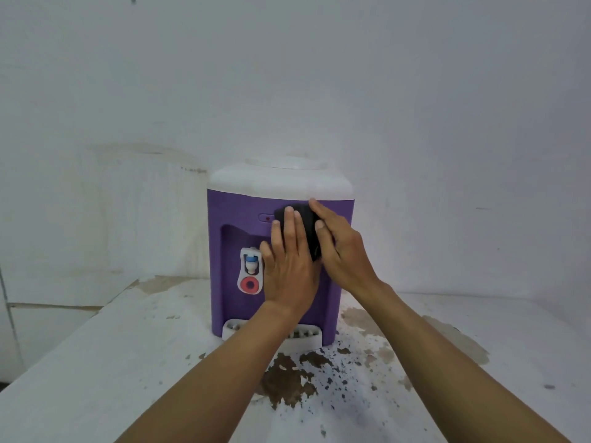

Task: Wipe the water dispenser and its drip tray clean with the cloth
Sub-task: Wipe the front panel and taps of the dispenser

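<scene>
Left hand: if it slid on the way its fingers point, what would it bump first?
The left hand lies flat on the cloth, fingers pointing up the front of the dispenser. It would probably meet the white top first.

Dispenser (230, 215): purple body, white top. Cloth (307, 223): black. Tap (251, 259): blue. Ring (249, 284): red. Tray (307, 343): white. Counter (128, 362): white, brown-flecked.
</scene>
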